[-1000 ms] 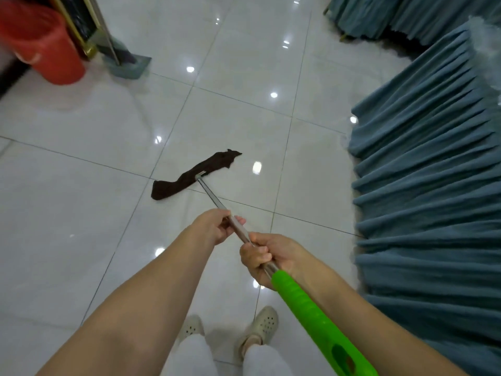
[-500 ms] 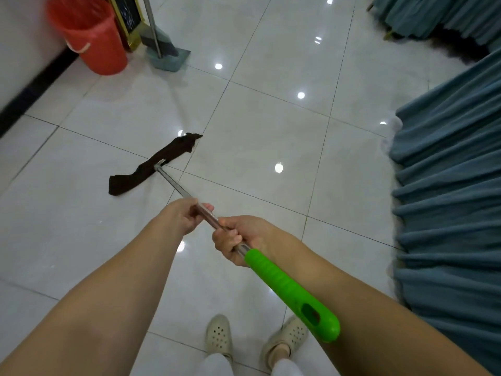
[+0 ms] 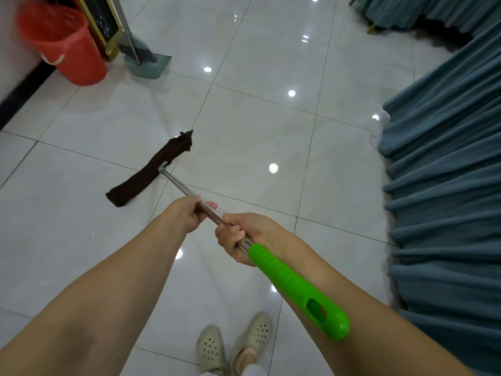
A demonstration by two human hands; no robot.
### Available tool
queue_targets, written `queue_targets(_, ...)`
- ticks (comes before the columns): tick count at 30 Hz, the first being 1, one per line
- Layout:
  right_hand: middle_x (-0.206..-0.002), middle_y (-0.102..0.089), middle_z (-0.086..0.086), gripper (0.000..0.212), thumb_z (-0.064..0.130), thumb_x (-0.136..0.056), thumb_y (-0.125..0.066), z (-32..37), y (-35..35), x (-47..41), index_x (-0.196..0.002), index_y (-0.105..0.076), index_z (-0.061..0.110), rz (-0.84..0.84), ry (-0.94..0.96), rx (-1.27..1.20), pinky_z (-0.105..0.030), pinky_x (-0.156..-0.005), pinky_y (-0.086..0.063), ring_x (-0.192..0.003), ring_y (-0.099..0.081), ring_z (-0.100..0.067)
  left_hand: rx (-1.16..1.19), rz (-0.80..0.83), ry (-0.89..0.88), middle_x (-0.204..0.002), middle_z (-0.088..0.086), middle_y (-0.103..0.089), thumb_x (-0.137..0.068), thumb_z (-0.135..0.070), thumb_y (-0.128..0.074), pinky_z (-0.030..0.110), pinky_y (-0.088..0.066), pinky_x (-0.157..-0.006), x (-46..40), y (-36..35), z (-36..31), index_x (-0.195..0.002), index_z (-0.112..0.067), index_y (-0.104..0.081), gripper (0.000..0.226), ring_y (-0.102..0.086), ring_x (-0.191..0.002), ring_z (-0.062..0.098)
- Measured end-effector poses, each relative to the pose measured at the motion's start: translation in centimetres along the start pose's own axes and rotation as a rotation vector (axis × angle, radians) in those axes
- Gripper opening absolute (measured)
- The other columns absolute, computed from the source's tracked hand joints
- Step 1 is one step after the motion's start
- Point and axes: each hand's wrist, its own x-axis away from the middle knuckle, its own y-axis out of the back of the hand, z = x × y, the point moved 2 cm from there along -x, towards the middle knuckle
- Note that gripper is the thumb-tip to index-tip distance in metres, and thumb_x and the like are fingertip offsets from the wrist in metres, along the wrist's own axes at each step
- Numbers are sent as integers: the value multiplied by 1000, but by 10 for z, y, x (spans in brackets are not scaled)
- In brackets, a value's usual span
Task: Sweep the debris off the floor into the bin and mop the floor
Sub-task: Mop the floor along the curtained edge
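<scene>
With the left hand [image 3: 189, 213] and right hand [image 3: 238, 237] both curled tight round the one mop [image 3: 151, 172], whose dark cloth head lies flat on the tiled floor [image 3: 257, 131], mopping looks underway, sweeping seemingly done: no debris shows, and one red bin [image 3: 65, 50] and one dustpan [image 3: 147, 63] stand by the wall.

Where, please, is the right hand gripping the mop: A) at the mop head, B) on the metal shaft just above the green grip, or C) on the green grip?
B: the right hand wraps the metal shaft, directly above the green grip.
</scene>
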Motion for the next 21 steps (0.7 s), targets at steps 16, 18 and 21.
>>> queue_targets(16,-37,-41,-5,26,17,-100,-42,80,122,97,-76,-44,8,-69,158,-191,-10,-24,-27,-22,-32,-8,-143,119,50,-75,21,-58,-101,-8,-37,29,-53,-68,-13,-195,58,-80,3,-46,25,-61,-65,25)
queue_targets(18,-37,-40,-5,25,16,-99,-42,76,136,111,-74,-43,8,-72,169,-218,-10,-24,-26,-21,-32,-8,-150,146,70,-75,22,-58,-101,-7,-37,29,-58,-53,-7,-210,72,-81,4,-46,24,-61,-65,27)
queue_targets(21,-37,-37,-3,29,17,-98,-44,62,157,132,-71,-43,8,-95,168,-240,-11,-23,-26,-21,-31,-8,-169,186,109,-76,22,-57,-101,-6,-38,31,-57,-56,7,-226,99,-83,4,-47,22,-61,-65,28)
